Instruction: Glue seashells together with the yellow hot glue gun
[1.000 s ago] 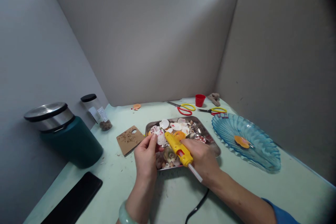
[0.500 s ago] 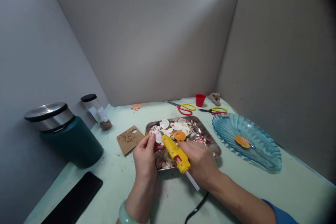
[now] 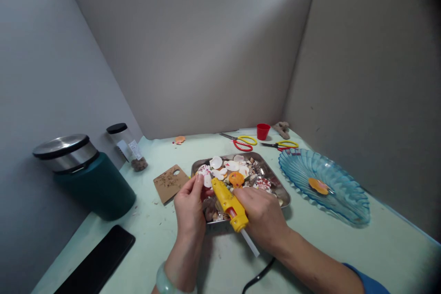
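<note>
My right hand is wrapped round a yellow glue gun, its nozzle pointing up and left. A whitish glue stick juts from the rear of the gun. Between the thumb and fingers of my left hand is a pinched shell, white with reddish speckles, close to the nozzle. Both hands are over the near left part of a metal tray full of shells and small stones. An orange shell lies in the tray beyond the gun.
Left of the tray lies a brown board; farther left are a teal bottle, a jar and a black phone-like slab. Scissors, black-bladed scissors and a red cup sit behind. A blue glass dish stands right.
The glue gun has shifted slightly left and toward me, its rear end dipping lower in view. My left hand stays almost in place with the shell.
</note>
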`<state>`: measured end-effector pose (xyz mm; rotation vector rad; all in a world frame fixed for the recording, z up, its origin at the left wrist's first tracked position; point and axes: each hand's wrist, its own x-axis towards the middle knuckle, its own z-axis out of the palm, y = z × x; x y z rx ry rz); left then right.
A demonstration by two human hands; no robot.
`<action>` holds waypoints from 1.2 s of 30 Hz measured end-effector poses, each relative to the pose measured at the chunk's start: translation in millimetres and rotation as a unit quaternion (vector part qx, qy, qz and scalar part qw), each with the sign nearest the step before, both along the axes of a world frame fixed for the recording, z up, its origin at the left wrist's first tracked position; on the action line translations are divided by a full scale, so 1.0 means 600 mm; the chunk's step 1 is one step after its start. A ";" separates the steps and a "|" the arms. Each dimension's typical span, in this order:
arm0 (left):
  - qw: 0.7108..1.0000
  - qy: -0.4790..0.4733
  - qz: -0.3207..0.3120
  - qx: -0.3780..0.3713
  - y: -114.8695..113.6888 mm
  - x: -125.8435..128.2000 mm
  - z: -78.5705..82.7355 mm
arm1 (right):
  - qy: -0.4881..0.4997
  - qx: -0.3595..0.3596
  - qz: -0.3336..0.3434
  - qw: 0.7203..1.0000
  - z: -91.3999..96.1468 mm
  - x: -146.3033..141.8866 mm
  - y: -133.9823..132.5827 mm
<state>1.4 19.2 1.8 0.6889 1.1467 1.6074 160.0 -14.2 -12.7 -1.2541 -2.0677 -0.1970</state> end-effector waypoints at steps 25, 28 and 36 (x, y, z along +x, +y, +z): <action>0.999 0.037 0.030 -0.002 0.001 0.004 -0.005 | 0.017 -0.010 0.000 1.000 0.003 -0.002 -0.006; 0.998 0.041 0.038 -0.005 -0.001 0.004 -0.003 | 0.017 -0.008 -0.003 1.000 0.002 -0.002 -0.006; 0.997 0.055 0.045 -0.003 -0.002 0.005 -0.001 | 0.022 -0.012 -0.013 1.000 0.000 -0.002 -0.005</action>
